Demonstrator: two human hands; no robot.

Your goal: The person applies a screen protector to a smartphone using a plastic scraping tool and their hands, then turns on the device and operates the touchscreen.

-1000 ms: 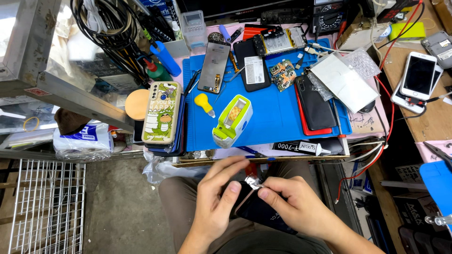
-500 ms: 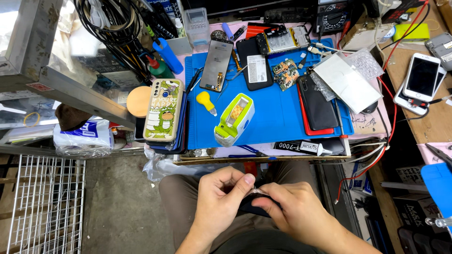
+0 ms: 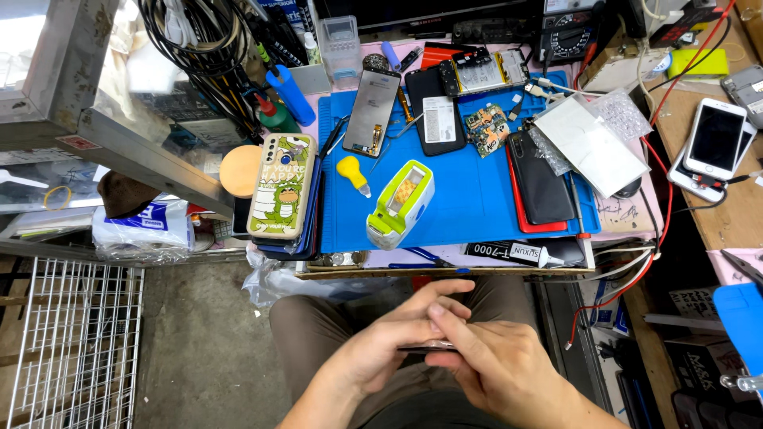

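Hands low over your lap: left hand (image 3: 389, 342) & right hand (image 3: 485, 361) both pinch a thin dark flat part (image 3: 427, 346), prob a phone piece, edge-on btwn fingertips, held close to you below the bench edge, likely for a steadier grip. Blue work mat (image 3: 469, 199) w/ green tape dispenser (image 3: 400, 204), yellow-handled tool (image 3: 352, 174) & cartoon phone case (image 3: 281, 186) sits up front, all untouched.

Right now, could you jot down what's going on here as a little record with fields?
Left hand: holds a thin flat dark part over the lap
Right hand: pinches the same part from the other side
Grip: both closed on it
Blue work mat: on the bench ahead
On mat: green-and-white tape dispenser, black phone, circuit board
Mat's left edge: cartoon phone case
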